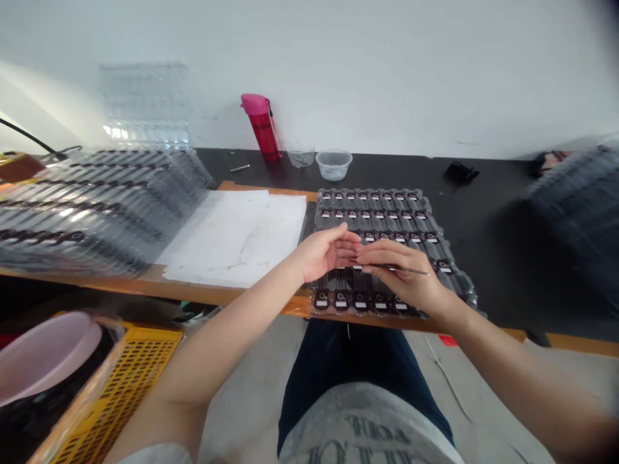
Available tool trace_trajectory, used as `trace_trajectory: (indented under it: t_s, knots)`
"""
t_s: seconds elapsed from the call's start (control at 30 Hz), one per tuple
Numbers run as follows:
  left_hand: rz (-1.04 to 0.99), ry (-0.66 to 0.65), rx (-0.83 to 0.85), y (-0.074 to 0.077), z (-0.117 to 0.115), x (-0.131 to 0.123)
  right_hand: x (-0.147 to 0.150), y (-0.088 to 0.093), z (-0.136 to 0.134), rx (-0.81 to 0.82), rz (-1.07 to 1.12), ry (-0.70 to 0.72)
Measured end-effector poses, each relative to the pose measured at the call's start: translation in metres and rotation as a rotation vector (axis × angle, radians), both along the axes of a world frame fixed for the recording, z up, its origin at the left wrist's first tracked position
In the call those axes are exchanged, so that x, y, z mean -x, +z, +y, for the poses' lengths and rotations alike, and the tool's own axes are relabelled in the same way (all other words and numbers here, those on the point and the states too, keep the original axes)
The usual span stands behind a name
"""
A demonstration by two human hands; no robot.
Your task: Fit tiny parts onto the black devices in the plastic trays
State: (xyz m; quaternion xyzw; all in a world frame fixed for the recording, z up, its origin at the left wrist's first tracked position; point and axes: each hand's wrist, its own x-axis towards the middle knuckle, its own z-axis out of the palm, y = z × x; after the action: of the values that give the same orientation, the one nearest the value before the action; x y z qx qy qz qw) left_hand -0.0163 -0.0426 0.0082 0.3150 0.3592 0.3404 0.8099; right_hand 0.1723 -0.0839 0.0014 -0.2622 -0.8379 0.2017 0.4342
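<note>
In the head view, the right hand (406, 272) pinched a thin stick (420, 272) over a clear tray (394, 225) of little black parts (322, 299). The left hand (331, 252) was half open, its fingers bent. I couldn't tell if the hands touched.

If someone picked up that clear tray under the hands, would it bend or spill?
The tray is likely light and slightly floppy, looking like thin clear plastic. Its small dark parts sit uncovered in rows, so a tilt might spill them.
</note>
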Motion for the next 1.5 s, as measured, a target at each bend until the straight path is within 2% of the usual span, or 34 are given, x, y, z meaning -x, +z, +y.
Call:
trace_trajectory:
  t_s: [0.23, 0.53, 0.8, 1.03, 1.23, 1.5]
  knots:
    - [0.007, -0.001, -0.001, 0.0003, -0.0003, -0.0013, -0.0013, -0.0027, 0.001, -0.008, -0.032, 0.026]
    - [0.05, 0.039, -0.06, 0.0006, -0.0054, -0.0027, -0.0024, -0.0059, 0.0041, -0.002, 0.029, -0.066]
    - [0.065, 0.033, -0.08, -0.0006, -0.0044, -0.0022, -0.0001, -0.004, 0.005, 0.084, 0.105, -0.146]
    - [0.067, 0.097, -0.049, -0.002, -0.0036, -0.0028, -0.0002, -0.0053, 0.0034, 0.025, 0.155, -0.166]
    - [0.038, 0.149, -0.03, -0.0048, -0.002, -0.0027, 0.0007, -0.0064, -0.0005, -0.001, 0.099, -0.139]
    - [-0.024, 0.149, -0.022, -0.0045, -0.0041, -0.0045, 0.0027, -0.0088, 0.0006, -0.023, 0.119, -0.16]
